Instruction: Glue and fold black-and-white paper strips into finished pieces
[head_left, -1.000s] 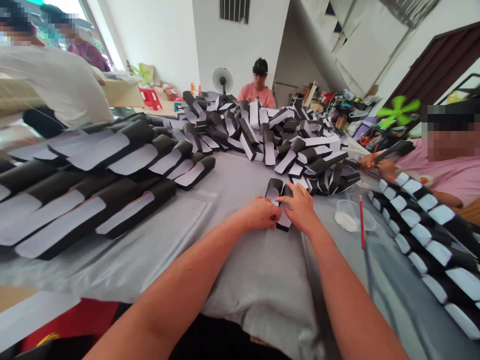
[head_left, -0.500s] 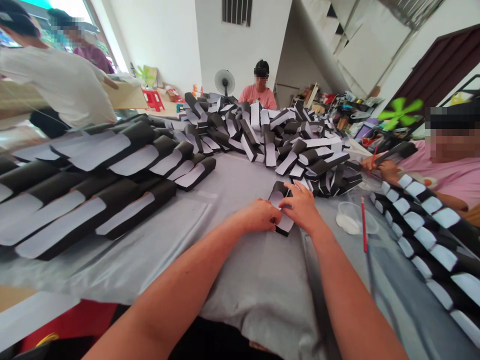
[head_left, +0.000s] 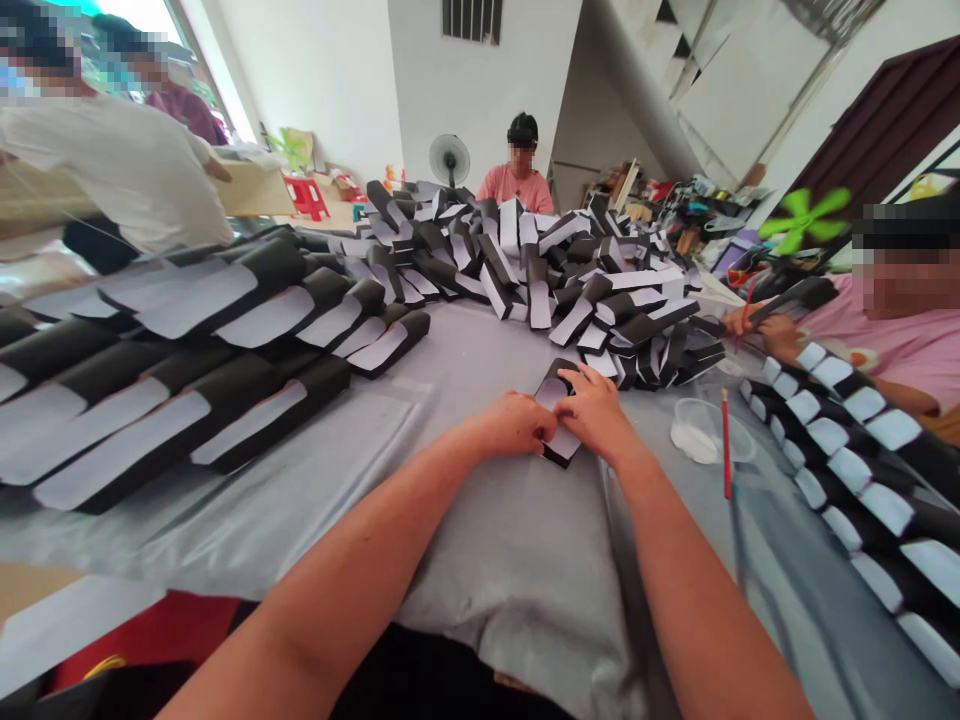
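**Both hands pressing one folded card piece flat**

Far to the left of the folded card piece (head_left: 555,390) that I am working on, long rows of black-and-white pieces (head_left: 187,400) are lying overlapped on the grey cloth (head_left: 487,540). Behind those rows, a person in a white shirt (head_left: 112,170) is bending over a cardboard box.

My left hand (head_left: 514,425) is curling in against the piece's left edge, fingers closed and pinching it. The piece itself is lying on the cloth directly in front of me, with its black end pointing away and its white face mostly under my fingers. My right hand (head_left: 600,420) is covering its right side, fingers bent over the top and gripping it while pressing down.

A second ago two rounded black ends were showing above my fingertips; now I am seeing only one. Both hands are staying almost where they were. I am taking that to mean the fold is closing and lying flatter under the pressure, with the piece still not let go.

Beyond the piece, a loose heap of the same pieces (head_left: 540,270) is piling up, and a person in a pink shirt (head_left: 517,185) is sitting behind it. Just right of the piece, a clear plastic dish (head_left: 701,430) is holding something white, with a red-handled brush (head_left: 724,440) resting across it. Further right, another row of pieces (head_left: 847,450) is running along the cloth, and a co-worker's hand (head_left: 772,335) is working near its far end.
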